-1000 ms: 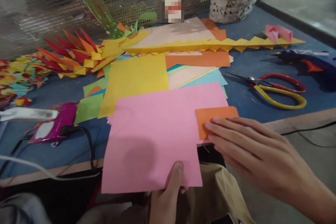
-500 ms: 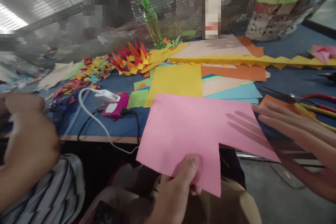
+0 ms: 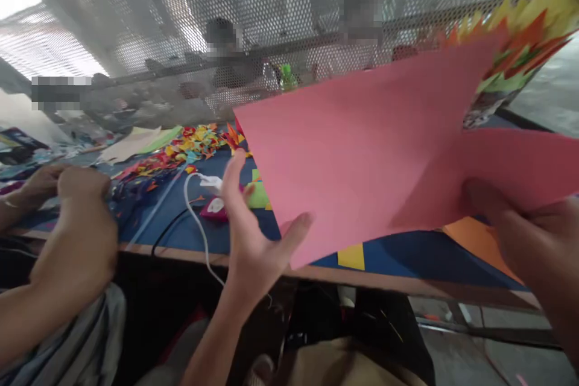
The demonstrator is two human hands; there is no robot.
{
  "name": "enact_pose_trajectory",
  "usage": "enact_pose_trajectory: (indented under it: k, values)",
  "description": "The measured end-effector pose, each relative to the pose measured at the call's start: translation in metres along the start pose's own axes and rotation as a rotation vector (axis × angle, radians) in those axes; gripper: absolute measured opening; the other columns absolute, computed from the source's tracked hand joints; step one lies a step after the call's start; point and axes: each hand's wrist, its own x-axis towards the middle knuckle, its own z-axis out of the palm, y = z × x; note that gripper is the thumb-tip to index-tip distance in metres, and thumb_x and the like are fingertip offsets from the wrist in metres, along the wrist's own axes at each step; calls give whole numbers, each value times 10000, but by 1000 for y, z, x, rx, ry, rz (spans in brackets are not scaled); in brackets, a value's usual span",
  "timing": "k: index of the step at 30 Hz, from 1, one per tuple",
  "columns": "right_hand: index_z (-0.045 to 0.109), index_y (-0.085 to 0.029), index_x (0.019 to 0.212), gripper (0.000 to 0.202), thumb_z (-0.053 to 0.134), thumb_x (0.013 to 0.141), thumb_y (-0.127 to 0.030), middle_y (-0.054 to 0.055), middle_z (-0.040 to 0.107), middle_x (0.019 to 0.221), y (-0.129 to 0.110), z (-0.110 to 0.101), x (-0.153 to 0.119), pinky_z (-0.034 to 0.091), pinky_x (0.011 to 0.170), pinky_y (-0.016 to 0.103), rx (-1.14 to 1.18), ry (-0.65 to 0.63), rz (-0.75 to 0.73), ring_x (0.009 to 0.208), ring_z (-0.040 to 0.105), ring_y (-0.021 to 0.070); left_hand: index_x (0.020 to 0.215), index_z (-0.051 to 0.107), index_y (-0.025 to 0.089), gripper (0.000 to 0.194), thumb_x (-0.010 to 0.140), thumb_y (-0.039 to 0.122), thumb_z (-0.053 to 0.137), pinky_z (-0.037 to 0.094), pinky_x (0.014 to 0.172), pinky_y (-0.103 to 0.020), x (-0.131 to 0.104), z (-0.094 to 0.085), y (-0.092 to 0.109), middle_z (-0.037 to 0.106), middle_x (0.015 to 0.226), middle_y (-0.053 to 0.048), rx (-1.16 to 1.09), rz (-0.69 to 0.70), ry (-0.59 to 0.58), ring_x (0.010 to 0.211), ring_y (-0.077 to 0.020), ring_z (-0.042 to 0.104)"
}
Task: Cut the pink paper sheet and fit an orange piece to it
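Tilting pink sheet [image 3: 362,151], long axis crosswise

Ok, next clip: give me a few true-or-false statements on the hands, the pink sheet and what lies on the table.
1. Both hands hold the large pink paper sheet lifted off the blue table. True.
2. The left hand grips scissors. False: it holds the sheet's lower corner.
3. The right hand grips the sheet's right side. True.
4. A white cable lies on the table. True.
5. The table's left part holds only a green sheet. False: small multicoloured paper scraps lie there.
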Motion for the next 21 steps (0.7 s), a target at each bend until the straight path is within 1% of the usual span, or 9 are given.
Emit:
enact_pose_trajectory:
  k: [1,2,4,7,11,13,16,18,21]
  values:
    - [821,-170,948,219,883,894,-373,29,747,813,3,1,4,546,645,304,31,-18,13,724,706,192,1675,379,313,1171,707,380,1035,429,1302,-577,6,3,-6,375,1808,-132,-156,-154,-113,1667,-402,373]
    - [812,-166,941,233,900,881,-372,25,750,820,7,1,7,559,651,295,59,-39,26,725,701,181,1636,459,272,1068,739,382,1028,470,1270,-565,12,8,-11,502,1726,-164,-309,-311,-210,1601,-406,479]
    - [788,-156,961,284,914,887,-399,14,751,859,12,3,12,585,668,279,96,-72,58,749,700,159,1467,655,183,710,881,483,921,580,1143,-535,23,20,-14,707,1496,-200,-438,-433,-318,1381,-396,687]
    - [770,-149,1020,318,860,961,-448,4,751,928,15,6,14,620,700,272,151,-128,131,797,721,148,1236,788,162,449,932,484,863,604,1083,-472,37,35,-16,800,1325,-158,-491,-431,-304,1233,-341,756]
    - [796,-157,1150,393,856,957,-493,60,816,1045,12,11,12,678,752,319,288,-266,240,854,783,188,1150,820,158,402,874,431,923,610,993,-410,50,40,-27,835,1214,-130,-486,-425,-287,1105,-293,778]
    - [829,-162,1108,415,878,915,-526,87,835,1013,9,13,11,681,701,324,338,-326,287,817,792,224,1135,814,153,402,859,420,935,616,925,-385,52,40,-34,842,1180,-128,-475,-431,-278,1039,-275,784]
    - [862,-176,1011,440,925,823,-569,80,840,965,5,17,9,658,644,304,359,-346,331,823,790,275,1110,791,153,416,854,452,926,614,941,-372,52,42,-44,844,1147,-121,-471,-413,-207,1061,-271,783]
    - [852,-188,1078,495,926,808,-597,78,844,1061,3,21,8,678,745,311,379,-321,347,939,797,276,1105,773,166,427,858,484,915,616,973,-380,52,43,-47,839,1144,-118,-481,-389,-165,1108,-279,779]
    - [800,-177,1181,528,881,879,-603,89,824,1128,2,27,5,690,860,371,429,-324,377,1006,794,240,1116,750,210,397,872,474,916,612,1026,-382,53,41,-49,823,1208,-93,-496,-356,-135,1189,-271,766]
